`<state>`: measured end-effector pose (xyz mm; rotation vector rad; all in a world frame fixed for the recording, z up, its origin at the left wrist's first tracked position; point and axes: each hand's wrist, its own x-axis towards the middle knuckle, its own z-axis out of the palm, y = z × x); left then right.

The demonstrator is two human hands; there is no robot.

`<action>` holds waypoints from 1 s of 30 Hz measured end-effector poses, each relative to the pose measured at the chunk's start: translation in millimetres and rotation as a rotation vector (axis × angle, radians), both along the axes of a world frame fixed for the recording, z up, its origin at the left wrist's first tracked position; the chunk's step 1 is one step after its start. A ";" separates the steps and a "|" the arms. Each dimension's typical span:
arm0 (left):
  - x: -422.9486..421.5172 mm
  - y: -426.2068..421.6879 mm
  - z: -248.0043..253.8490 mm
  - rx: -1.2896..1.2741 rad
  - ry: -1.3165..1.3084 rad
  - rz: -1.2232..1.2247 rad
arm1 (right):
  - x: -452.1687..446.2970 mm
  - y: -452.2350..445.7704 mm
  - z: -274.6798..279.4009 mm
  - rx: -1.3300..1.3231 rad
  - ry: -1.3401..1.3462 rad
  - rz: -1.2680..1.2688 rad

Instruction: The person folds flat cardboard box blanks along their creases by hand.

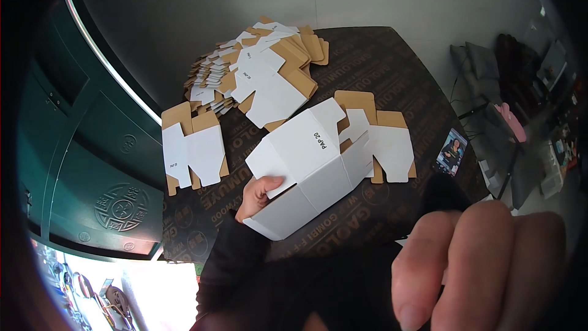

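Note:
My left hand (260, 195) is closed on the left end of a partly folded white cardboard box (312, 171), its thumb on the white face. The box is tilted above the dark table, one panel printed "PAP 20", with flaps standing out at its upper right. Close to the camera at the lower right, my right hand (478, 263) is large and blurred, its fingers bent and pressed together. Whatever those fingers hold, if anything, is hidden. Behind the box's right end lies a flat white and brown carton (392, 147).
A large pile of flat cartons (263, 73) covers the back left of the dark table (380, 61). Another flat carton (196, 147) lies at the left edge. A phone (452, 152) showing a person rests at the right edge. Green doors (110, 147) stand left.

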<state>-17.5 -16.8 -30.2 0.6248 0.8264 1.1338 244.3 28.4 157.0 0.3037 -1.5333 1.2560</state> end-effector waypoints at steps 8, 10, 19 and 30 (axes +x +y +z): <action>4.7 -3.1 7.4 -0.007 0.014 0.013 | 6.6 -25.8 20.3 0.015 0.004 0.013; 5.0 -4.3 8.9 -0.007 0.016 0.016 | 7.5 -26.9 21.1 0.020 0.004 0.016; 7.3 -3.3 19.0 -0.008 0.029 0.030 | 9.7 -27.8 21.2 0.043 0.007 0.030; 10.8 -3.7 29.7 -0.009 0.035 0.055 | 8.7 -20.1 14.0 0.072 0.000 0.055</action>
